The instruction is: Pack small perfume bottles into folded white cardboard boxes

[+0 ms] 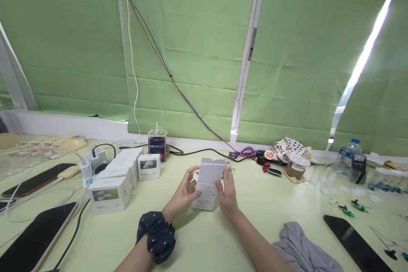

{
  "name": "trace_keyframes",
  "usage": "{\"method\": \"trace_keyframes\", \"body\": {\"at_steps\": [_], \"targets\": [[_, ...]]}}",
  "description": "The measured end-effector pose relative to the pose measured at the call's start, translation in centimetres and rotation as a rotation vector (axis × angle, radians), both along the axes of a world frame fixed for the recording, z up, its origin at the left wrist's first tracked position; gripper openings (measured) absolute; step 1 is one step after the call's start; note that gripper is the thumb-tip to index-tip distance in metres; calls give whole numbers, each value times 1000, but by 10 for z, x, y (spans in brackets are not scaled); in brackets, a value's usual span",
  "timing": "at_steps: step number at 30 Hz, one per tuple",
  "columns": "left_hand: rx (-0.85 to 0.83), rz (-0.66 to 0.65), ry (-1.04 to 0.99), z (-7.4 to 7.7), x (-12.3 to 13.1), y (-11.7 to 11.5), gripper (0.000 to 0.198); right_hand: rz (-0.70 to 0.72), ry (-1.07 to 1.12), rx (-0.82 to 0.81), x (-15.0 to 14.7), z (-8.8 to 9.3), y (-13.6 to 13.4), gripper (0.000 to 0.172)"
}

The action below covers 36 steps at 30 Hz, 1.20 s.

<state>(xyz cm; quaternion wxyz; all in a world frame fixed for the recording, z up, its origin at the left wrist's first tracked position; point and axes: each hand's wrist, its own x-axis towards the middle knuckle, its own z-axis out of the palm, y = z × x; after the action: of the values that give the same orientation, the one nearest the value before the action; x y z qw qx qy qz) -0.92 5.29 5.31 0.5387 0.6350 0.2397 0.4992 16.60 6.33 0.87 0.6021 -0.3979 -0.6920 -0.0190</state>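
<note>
A small white cardboard box with fine printed text is held between my hands over the middle of the table. Its top flap stands up and its printed face is turned toward me. My left hand, with a dark dotted scrunchie on the wrist, grips the box's left side. On the right side, the fingers of my right hand press against the box's edge. Whether anything is inside the box cannot be seen.
White boxes with a picture label stand in a row at left, beside phones and cables. A drink cup is behind. To the right lie a grey cloth, a black phone, a lidded tub and small green parts.
</note>
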Motion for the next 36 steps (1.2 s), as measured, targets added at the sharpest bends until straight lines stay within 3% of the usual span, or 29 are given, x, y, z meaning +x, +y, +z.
{"method": "trace_keyframes", "body": {"at_steps": [7,13,17,21,26,36], "targets": [[111,122,144,0,-2,-3,72,70,1,-15,-2,4,-5,56],[407,294,330,-8,0,-4,52,144,19,-20,-4,6,-9,44],[370,379,318,-15,0,-2,49,187,89,-50,-7,3,-9,36],[460,368,376,-13,2,-1,26,221,63,-37,-8,4,-10,27],[496,391,439,-14,1,2,22,208,16,-18,-10,6,-12,24],[478,437,432,-14,-2,2,19,203,38,-55,-11,0,-14,42]]}}
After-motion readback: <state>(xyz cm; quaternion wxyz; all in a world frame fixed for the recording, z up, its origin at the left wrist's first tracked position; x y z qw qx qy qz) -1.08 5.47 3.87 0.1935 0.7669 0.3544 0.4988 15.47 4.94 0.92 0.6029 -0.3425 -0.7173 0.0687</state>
